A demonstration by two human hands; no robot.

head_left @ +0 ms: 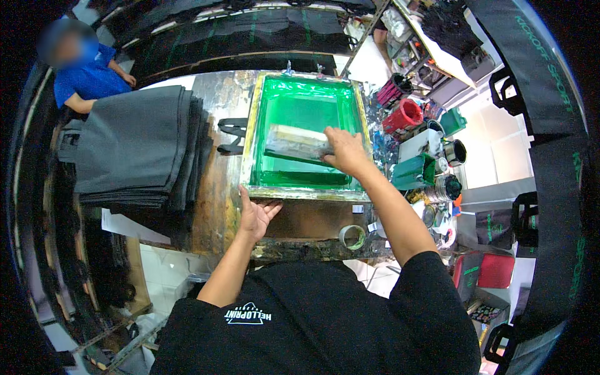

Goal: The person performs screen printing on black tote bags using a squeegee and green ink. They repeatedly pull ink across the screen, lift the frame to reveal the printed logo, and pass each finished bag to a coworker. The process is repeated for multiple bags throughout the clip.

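A wood-edged printing screen with green ink on its mesh lies on the worktable. My right hand is closed round the right end of a squeegee, which lies slantwise over the middle of the mesh. At the screen's near left corner is my left hand, palm up, thumb and fingers spread, the tips touching or close to the frame's near edge. Black bag handles stick out from under the screen's left side; the rest of that bag is hidden.
Left of the screen lies a tall stack of black fabric bags. A co-worker in a blue shirt stands behind it. Ink pots, including a red tub and a green container, crowd the right side. A tape roll lies near the front edge.
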